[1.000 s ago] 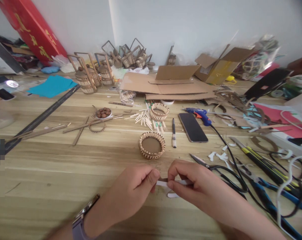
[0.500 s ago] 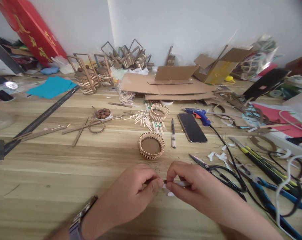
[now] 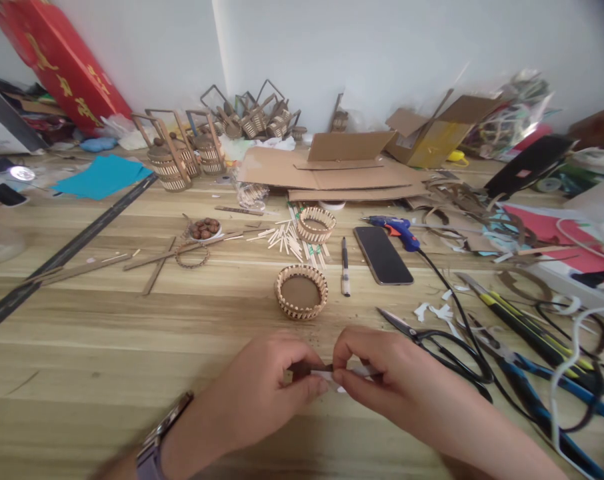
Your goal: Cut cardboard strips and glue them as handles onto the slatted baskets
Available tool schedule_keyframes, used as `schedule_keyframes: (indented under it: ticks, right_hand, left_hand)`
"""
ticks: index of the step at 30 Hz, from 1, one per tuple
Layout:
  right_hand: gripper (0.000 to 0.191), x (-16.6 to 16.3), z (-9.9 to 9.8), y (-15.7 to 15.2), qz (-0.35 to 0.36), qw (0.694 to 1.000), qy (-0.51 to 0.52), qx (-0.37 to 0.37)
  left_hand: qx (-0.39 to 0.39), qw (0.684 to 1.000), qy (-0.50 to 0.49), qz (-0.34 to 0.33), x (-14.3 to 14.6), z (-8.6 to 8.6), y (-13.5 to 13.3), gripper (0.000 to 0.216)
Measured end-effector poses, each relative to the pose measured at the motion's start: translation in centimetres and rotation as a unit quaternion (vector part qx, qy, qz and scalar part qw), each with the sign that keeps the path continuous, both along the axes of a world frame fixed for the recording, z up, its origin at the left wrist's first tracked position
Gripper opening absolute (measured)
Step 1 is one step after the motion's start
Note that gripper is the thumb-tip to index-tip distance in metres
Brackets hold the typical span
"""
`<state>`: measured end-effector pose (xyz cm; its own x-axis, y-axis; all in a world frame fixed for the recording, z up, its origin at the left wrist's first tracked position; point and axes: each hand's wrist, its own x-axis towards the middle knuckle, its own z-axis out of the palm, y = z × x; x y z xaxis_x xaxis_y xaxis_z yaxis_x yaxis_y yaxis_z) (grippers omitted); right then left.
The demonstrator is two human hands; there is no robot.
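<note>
My left hand (image 3: 267, 387) and my right hand (image 3: 377, 373) meet low in the middle, just above the wooden table (image 3: 107, 353). Both pinch a thin brown cardboard strip (image 3: 316, 369) with white backing paper (image 3: 361, 369) between thumb and fingers. The left wrist wears a watch (image 3: 159, 437). Just beyond the hands stands a small round basket of wooden sticks with a cardboard floor (image 3: 301, 291).
Black scissors (image 3: 435, 343) lie right of my hands, then cutters and blue pliers (image 3: 537, 393). Farther back are a pen (image 3: 345, 267), a phone (image 3: 383, 255), a blue glue gun (image 3: 397, 228), loose sticks, a second stick ring (image 3: 317, 224), flat cardboard (image 3: 332, 175) and finished lanterns (image 3: 175, 155).
My hands have drawn closer together over the strip, so less of the white paper shows between them. The view has shifted slightly.
</note>
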<state>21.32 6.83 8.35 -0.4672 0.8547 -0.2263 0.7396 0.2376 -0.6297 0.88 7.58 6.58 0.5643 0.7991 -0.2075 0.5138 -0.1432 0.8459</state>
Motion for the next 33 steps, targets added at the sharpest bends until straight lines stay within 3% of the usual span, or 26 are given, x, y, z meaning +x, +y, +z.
schedule_keyframes:
  ticks: [24, 33]
  right_hand:
    - [0.012, 0.01, -0.02, -0.32, -0.003, 1.000, -0.010, 0.018]
    - [0.015, 0.14, 0.25, -0.12, -0.038, 0.999, 0.010, 0.018]
  left_hand:
    - [0.008, 1.000, -0.001, 0.005, 0.14, -0.08, -0.08, 0.017]
    - [0.072, 0.997, -0.026, 0.027, -0.06, -0.21, -0.18, 0.021]
